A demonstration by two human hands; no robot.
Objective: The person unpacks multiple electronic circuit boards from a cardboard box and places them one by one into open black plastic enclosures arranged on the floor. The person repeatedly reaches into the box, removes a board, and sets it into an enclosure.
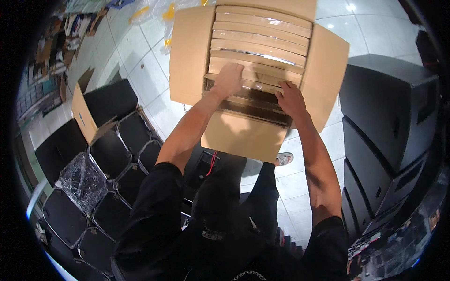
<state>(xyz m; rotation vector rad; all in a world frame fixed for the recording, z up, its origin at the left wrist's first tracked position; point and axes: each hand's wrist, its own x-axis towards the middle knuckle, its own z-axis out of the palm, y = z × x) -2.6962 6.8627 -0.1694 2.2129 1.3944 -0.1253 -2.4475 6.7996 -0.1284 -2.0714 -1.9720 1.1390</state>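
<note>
A large open cardboard box [243,133] stands before me with its flaps folded outward. Several flat cardboard boxes [260,35] sealed with shiny tape stand on edge in a row inside it. My left hand [228,79] reaches in with its fingers closed over the top of one flat box [262,85], toward its left end. On that box's right end, my right hand [292,97] has its fingers curled over the edge. Both hands' fingertips are partly hidden. A dark gap [255,105] shows between the hands and the box's near wall.
Tall black cabinets [384,107] are stacked along the right. Many black panels [110,152], one plastic-wrapped bundle [83,181] among them, fill the left side. Clear plastic with yellow tape [164,14] lies on the tiled floor [140,61] beyond. A shoe [284,158] shows below the box.
</note>
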